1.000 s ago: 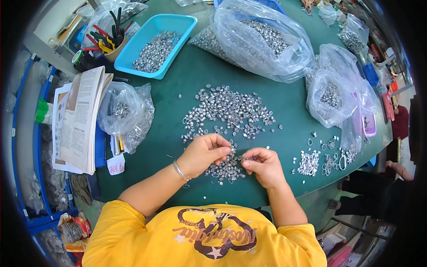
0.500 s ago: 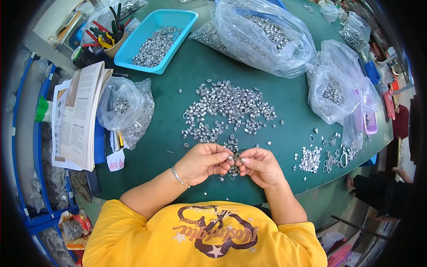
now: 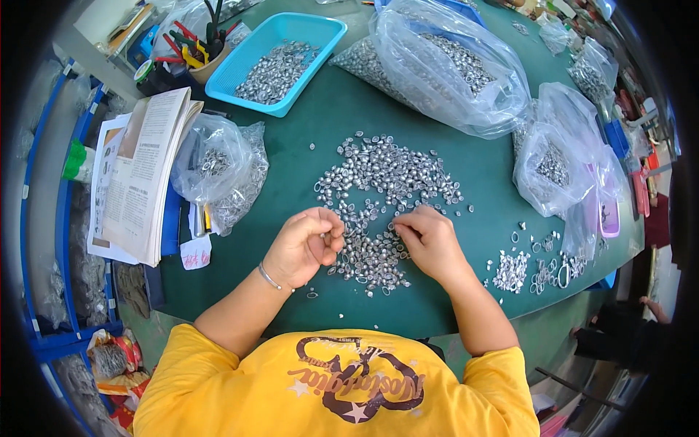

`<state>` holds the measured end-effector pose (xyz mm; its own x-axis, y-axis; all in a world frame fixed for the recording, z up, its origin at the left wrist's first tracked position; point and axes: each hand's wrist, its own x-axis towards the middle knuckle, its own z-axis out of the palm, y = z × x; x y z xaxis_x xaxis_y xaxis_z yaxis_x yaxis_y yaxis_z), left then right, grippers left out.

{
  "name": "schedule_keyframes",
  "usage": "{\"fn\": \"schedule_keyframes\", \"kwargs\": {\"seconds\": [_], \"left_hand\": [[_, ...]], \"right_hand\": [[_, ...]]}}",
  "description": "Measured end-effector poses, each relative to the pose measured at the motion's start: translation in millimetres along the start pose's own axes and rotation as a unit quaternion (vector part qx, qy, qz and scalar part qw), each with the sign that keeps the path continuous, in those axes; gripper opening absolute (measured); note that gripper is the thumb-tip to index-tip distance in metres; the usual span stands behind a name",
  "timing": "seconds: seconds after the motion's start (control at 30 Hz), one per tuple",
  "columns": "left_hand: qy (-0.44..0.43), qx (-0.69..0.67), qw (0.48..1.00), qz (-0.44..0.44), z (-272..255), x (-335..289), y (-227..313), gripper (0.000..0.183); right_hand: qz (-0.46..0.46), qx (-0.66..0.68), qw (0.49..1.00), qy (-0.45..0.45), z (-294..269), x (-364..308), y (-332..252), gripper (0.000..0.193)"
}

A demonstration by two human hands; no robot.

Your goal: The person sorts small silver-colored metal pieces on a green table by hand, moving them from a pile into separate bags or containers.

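A heap of small silver-grey metal pieces [image 3: 393,171], rounded and drop-shaped, lies spread on the green table [image 3: 291,156]. Its lower part [image 3: 368,258] reaches down between my hands. On the heap's left edge, my left hand [image 3: 300,247] is closed with its fingers curled in; whatever they may hold is hidden. At the right side, my right hand [image 3: 431,242] dips its pinched thumb and fingers to the pieces. Its fingertips are partly covered by the hand, so I cannot make out what is between them.
At the back left stands a blue basket [image 3: 338,33] of metal pieces. Clear bags of pieces [image 3: 466,109] lie at the back, right [image 3: 564,146] and left [image 3: 211,164]. Papers [image 3: 145,175] stand at the left. Small white bits [image 3: 511,271] and rings [image 3: 542,275] lie at the right.
My hands were together in front of me, each pinching a small piece. They have moved apart and forward, baring the lower heap. The view has shifted slightly.
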<state>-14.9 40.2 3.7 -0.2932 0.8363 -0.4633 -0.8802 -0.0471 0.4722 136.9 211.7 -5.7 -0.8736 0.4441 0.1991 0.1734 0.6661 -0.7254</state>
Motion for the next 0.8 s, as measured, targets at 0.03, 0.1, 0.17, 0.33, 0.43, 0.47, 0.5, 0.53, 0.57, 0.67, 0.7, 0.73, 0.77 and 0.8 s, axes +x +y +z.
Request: {"fn": "schedule_keyframes", "kwargs": {"seconds": [0.03, 0.1, 0.17, 0.33, 0.43, 0.47, 0.5, 0.53, 0.57, 0.67, 0.7, 0.73, 0.77, 0.8], "left_hand": [[-0.007, 0.069, 0.997, 0.02, -3.1, 1.2, 1.2, 0.008], [0.028, 0.219, 0.973, 0.062, -1.3, -0.5, 0.2, 0.006], [0.028, 0.385, 0.907, 0.17, -2.6, 4.3, -9.1, 0.006], [-0.038, 0.685, 0.666, 0.293, 6.6, 17.8, -23.9, 0.01], [-0.046, 0.719, 0.612, 0.328, 4.8, 25.1, -33.7, 0.011], [-0.049, 0.733, 0.588, 0.338, 3.5, 26.0, -35.2, 0.009], [-0.056, 0.731, 0.594, 0.332, 5.8, 25.0, -33.2, 0.007], [-0.059, 0.728, 0.598, 0.331, 4.8, 24.6, -33.8, 0.007], [-0.057, 0.728, 0.602, 0.324, 2.9, 24.1, -34.5, 0.006], [-0.054, 0.735, 0.601, 0.31, -0.2, 20.1, -31.9, 0.006], [-0.058, 0.734, 0.609, 0.295, 0.2, 18.0, -29.9, 0.005], [-0.062, 0.732, 0.618, 0.279, 0.6, 16.0, -28.2, 0.005], [-0.057, 0.723, 0.627, 0.283, 1.2, 14.5, -26.9, 0.004], [-0.053, 0.723, 0.628, 0.284, 0.9, 13.9, -26.0, 0.004]], "right_hand": [[0.007, -0.005, 1.0, 0.004, 4.2, 3.7, -1.6, 0.01], [-0.008, -0.038, 0.999, -0.018, 7.8, 4.7, 3.5, 0.009], [-0.007, -0.072, 0.996, -0.052, 5.6, 4.7, 1.6, 0.006], [0.106, 0.131, 0.982, -0.079, -3.9, -6.3, -1.5, 0.008], [0.221, 0.319, 0.915, -0.111, -11.8, -12.3, -5.1, 0.007], [0.242, 0.393, 0.879, -0.116, -12.9, -13.7, -6.5, 0.007], [0.234, 0.432, 0.865, -0.106, -10.6, -16.6, -2.4, 0.007], [0.238, 0.428, 0.865, -0.104, -11.5, -19.8, 1.2, 0.007], [0.245, 0.485, 0.831, -0.117, -12.8, -23.1, 4.2, 0.007], [0.226, 0.578, 0.775, -0.119, -7.7, -30.9, 12.0, 0.009], [0.219, 0.618, 0.746, -0.117, -8.2, -32.5, 14.4, 0.009], [0.212, 0.655, 0.716, -0.115, -9.7, -33.3, 16.1, 0.009], [0.227, 0.683, 0.686, -0.108, -12.4, -33.4, 17.4, 0.007], [0.226, 0.682, 0.686, -0.112, -15.5, -31.9, 18.8, 0.007]]}}
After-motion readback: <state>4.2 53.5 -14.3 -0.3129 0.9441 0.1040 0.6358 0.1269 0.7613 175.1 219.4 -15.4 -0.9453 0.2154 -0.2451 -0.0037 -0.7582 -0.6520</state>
